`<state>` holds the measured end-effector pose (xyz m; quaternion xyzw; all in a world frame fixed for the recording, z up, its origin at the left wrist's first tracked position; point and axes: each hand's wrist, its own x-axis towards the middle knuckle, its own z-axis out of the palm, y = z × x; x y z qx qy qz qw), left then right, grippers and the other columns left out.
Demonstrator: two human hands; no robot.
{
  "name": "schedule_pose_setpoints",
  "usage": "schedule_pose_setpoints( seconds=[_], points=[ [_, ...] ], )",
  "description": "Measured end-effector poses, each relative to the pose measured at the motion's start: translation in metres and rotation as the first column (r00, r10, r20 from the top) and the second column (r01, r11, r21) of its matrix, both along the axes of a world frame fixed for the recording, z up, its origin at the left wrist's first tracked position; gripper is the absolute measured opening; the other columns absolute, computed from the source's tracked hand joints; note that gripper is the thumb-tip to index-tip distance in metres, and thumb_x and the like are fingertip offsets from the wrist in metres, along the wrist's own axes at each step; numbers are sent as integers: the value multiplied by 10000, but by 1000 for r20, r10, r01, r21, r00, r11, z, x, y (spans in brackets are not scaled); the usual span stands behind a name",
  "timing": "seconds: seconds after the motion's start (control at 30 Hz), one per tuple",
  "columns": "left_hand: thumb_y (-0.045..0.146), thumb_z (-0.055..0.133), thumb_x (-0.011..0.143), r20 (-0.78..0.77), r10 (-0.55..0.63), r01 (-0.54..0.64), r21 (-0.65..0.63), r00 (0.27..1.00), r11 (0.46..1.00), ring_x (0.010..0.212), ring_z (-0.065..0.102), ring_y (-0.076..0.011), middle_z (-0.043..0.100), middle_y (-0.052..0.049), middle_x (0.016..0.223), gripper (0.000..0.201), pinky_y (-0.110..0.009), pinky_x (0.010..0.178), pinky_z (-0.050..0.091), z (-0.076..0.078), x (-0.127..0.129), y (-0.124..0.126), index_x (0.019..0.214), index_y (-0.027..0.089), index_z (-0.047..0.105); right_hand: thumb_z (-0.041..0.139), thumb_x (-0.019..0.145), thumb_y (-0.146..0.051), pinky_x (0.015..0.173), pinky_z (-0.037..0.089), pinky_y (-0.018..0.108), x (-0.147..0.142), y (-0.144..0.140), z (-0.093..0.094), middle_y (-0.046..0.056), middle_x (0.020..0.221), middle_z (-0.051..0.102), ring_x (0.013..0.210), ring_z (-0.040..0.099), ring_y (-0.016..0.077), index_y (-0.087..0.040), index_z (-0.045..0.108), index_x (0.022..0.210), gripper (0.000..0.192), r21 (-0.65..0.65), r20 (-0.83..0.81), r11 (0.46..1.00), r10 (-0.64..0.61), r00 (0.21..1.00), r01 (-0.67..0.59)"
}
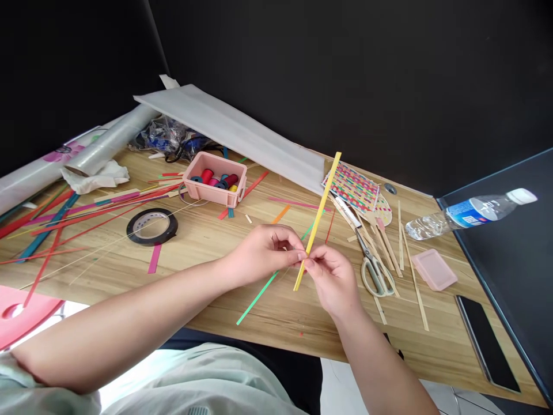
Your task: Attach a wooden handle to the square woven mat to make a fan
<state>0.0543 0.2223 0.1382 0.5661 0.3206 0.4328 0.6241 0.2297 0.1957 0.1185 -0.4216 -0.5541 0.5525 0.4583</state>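
Note:
A long narrow yellow strip (321, 213) slants upward above the table, held near its lower end. My left hand (265, 253) pinches it from the left with thumb and forefinger. From the right, my right hand (334, 276) also pinches the strip, its fingertips close to those of the left. Whether a thread lies between the fingertips I cannot make out. Below the hands a green strip (257, 298) rests on the wooden table (207, 230). Scissors (375, 268) with pale handles lie just right of my right hand.
A pink box (211, 193) holds several thread spools. Black tape (152, 226) and coloured strips (56, 225) lie left. At right are a woven colourful piece (352, 187), wooden sticks (417, 276), a pink lid (435, 269), a bottle (470, 213) and a phone (486, 343). White foam (242, 129) lies behind.

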Motion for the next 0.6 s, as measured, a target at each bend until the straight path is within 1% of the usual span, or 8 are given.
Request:
schedule_pose_setpoints(
  seconds=[0.13,0.3,0.43,0.5,0.6],
  points=[
    [278,700,759,40,-63,65,-37,997,997,600,579,-93,599,1,706,148,-228,597,506,3,0,-3,707,151,647,716,816,-370,665,544,311,1,-5,4,20,753,682,708,652,173,-237,671,752,155,-41,-27,999,35,999,-36],
    [318,725,746,72,-108,114,-89,992,990,606,598,-106,597,-6,705,185,-244,606,526,6,0,-4,713,151,652,702,837,-321,728,542,326,2,-8,9,13,766,692,757,671,176,-239,664,767,114,-35,-77,996,76,994,-79],
    [272,720,738,63,-89,95,-91,994,991,600,600,-103,594,-1,699,144,-243,608,518,8,0,-4,695,152,654,690,848,-310,718,531,310,2,-9,9,10,771,689,761,666,171,-236,655,772,112,-38,-67,997,69,995,-72],
    [263,720,728,24,-68,70,-75,997,995,602,597,-108,594,-4,697,135,-244,602,508,9,0,-4,686,153,654,685,853,-294,691,519,287,2,-10,9,2,760,677,742,651,156,-236,648,770,107,-30,-48,998,59,997,-60],
    [258,713,718,-35,-39,37,-39,999,999,612,580,-115,596,-11,691,124,-246,594,489,9,0,-4,673,157,656,669,866,-264,655,492,263,1,-11,10,-13,728,645,704,613,135,-242,643,771,100,16,-19,999,41,999,-41]
  ],
)
